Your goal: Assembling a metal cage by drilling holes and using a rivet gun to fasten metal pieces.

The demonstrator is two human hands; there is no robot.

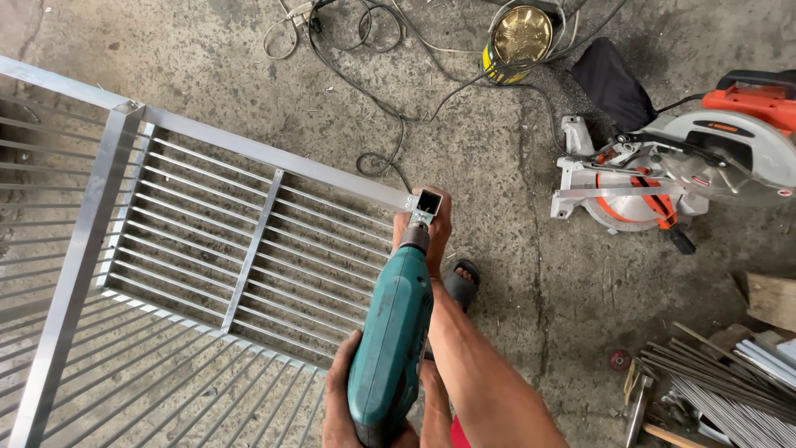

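Observation:
My left hand [335, 400] is wrapped around the grip of a teal power drill [391, 338]. The drill's nose [415, 237] points at the open end of a square metal tube [428, 202]. This tube end is the near corner of a grey metal grille frame [274, 162] with many thin parallel bars. My right hand [439, 226] reaches forward and clasps that tube end, just beside the drill's chuck. My right forearm [473, 365] runs along the right side of the drill.
A mitre saw [663, 170] with orange parts stands on the concrete floor at right. A yellow can [518, 37] and tangled cables [365, 50] lie at the top. Metal rods [721, 390] and tools are piled at bottom right. My sandalled foot [461, 282] is below the frame corner.

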